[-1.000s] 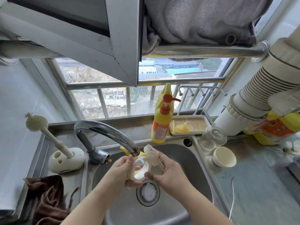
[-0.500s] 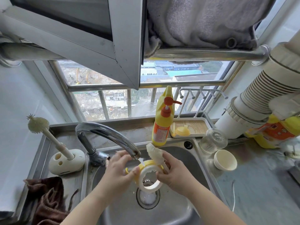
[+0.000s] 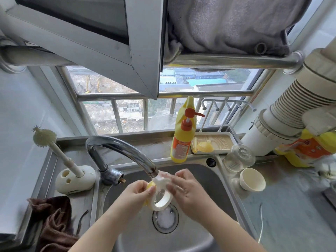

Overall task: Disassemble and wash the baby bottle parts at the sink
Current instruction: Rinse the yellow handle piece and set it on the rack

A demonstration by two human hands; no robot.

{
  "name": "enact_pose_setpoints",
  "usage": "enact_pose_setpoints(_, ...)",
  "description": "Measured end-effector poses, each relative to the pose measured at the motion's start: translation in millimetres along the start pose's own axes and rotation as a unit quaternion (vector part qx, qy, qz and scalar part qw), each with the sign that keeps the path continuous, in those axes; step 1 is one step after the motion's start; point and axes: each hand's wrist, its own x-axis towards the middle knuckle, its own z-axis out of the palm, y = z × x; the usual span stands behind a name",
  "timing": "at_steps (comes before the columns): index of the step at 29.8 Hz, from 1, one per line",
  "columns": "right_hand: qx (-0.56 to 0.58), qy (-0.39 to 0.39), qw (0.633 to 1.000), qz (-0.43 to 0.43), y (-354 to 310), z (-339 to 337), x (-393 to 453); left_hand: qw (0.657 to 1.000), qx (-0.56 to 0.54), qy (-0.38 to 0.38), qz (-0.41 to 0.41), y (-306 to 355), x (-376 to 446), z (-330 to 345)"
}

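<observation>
Over the steel sink (image 3: 209,180), both my hands hold a white and yellow bottle collar ring (image 3: 162,199) under the faucet spout (image 3: 127,151). Water runs from the spout onto the ring's top edge. My left hand (image 3: 134,195) grips the yellow side of the ring. My right hand (image 3: 185,191) pinches its far rim, and whether it still holds the small white brush is hidden. The glass bottle body (image 3: 238,158) lies on the counter right of the sink, beside a cream cap (image 3: 251,179). A yellow nipple part (image 3: 204,147) rests on the drying tray (image 3: 221,140).
A yellow pump bottle of detergent (image 3: 181,140) stands behind the sink. A bottle brush in its white holder (image 3: 72,174) sits at the left, with a brown cloth (image 3: 54,220) in front of it. The drain (image 3: 165,218) holds foam. An open window frame hangs overhead.
The ring has moved up under the spout and tilted, and water now hits its rim. The small white brush seen in my right hand is no longer visible.
</observation>
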Motion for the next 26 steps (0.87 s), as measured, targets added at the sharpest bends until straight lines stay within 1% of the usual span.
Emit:
enact_pose_setpoints(2,-0.028,0.030,0.999,0.035,4.3,-1.3,0.9,1.000,0.010,0.011,0.000,-2.9,-1.0,0.6)
enact_pose_setpoints(3,-0.044,0.027,0.998,0.034,3.3,-0.7,0.1,1.000,0.013,0.017,0.002,-4.1,-0.5,1.0)
enact_pose_setpoints(5,-0.066,0.003,0.998,-0.002,-0.6,2.6,-2.1,1.000,0.012,0.027,0.005,-4.1,-0.2,1.9)
enact_pose_setpoints(6,-0.076,-0.001,0.997,-0.013,-1.5,3.4,-1.8,1.000,0.009,0.029,0.007,-4.4,0.0,2.1)
enact_pose_setpoints(7,-0.084,0.009,0.996,-0.006,-1.1,2.1,-0.1,1.000,0.008,0.028,0.008,-4.3,-0.2,2.4)
enact_pose_setpoints(9,-0.070,0.022,0.997,0.021,2.3,-2.3,2.2,1.000,0.003,0.025,0.007,-3.3,-1.6,3.8)
enact_pose_setpoints(10,-0.053,0.017,0.998,0.015,3.2,-3.2,1.6,1.000,-0.006,0.023,0.002,-1.8,-1.8,4.2)
enact_pose_setpoints(12,-0.057,0.006,0.998,-0.011,1.9,-2.9,0.4,0.999,-0.033,0.021,-0.022,-1.1,0.9,4.2)
enact_pose_setpoints(13,-0.073,0.013,0.997,-0.011,1.7,-3.1,-0.1,0.998,-0.043,0.020,-0.042,-1.4,2.0,4.9)
enact_pose_setpoints(15,-0.076,0.052,0.995,0.024,3.4,-3.6,-0.4,0.996,-0.054,0.016,-0.076,-2.1,3.9,7.6)
enact_pose_setpoints(16,-0.066,0.060,0.996,0.026,3.4,-2.2,-1.7,0.995,-0.054,0.020,-0.083,-1.9,4.5,8.8)
enact_pose_setpoints(19,-0.082,0.033,0.995,-0.040,-4.8,5.5,-4.4,0.998,-0.028,0.022,-0.045,-2.0,4.9,9.4)
enact_pose_setpoints(20,-0.087,0.034,0.995,-0.038,-3.7,6.2,-3.7,0.999,-0.018,0.018,-0.024,-1.9,4.9,9.5)
enact_pose_setpoints(23,-0.068,0.057,0.995,0.044,7.6,1.9,0.7,0.999,0.009,0.029,0.023,-1.4,0.6,9.0)
enact_pose_setpoints(24,-0.054,0.048,0.996,0.045,9.7,1.8,-0.1,0.999,0.007,0.040,0.035,-2.8,0.3,7.5)
enact_pose_setpoints(26,-0.007,0.028,0.999,0.016,10.5,1.8,-3.9,0.998,-0.022,0.051,0.043,-5.8,-0.3,2.2)
